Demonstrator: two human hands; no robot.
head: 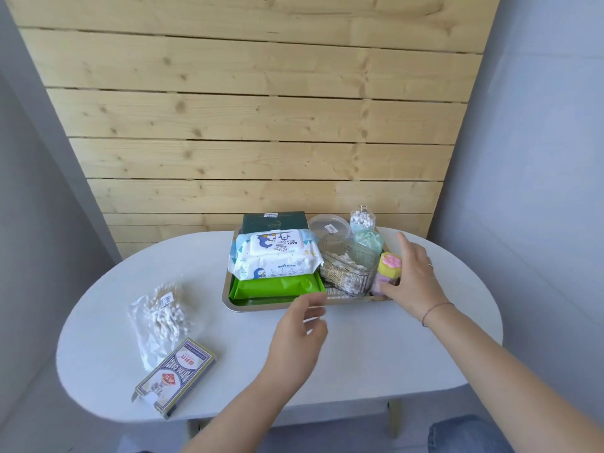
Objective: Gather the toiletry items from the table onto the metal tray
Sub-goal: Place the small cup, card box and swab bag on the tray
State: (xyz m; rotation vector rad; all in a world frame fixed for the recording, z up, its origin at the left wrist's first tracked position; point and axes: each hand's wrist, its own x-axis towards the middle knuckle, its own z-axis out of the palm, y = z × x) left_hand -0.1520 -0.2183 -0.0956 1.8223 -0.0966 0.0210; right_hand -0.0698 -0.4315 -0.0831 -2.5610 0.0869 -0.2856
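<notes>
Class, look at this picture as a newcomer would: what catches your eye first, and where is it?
The crowded metal tray at the table's far side stands out first, a baby wipes pack lying on top at its left. At its right end the right hand touches a pastel paw-print container. Off the tray, at the table's left, lie a bag of cotton swabs and a playing card box.

Wipes pack [276, 256] on tray [228, 300], swab bag [160, 317] left, card box [175, 376] nearer.
</notes>
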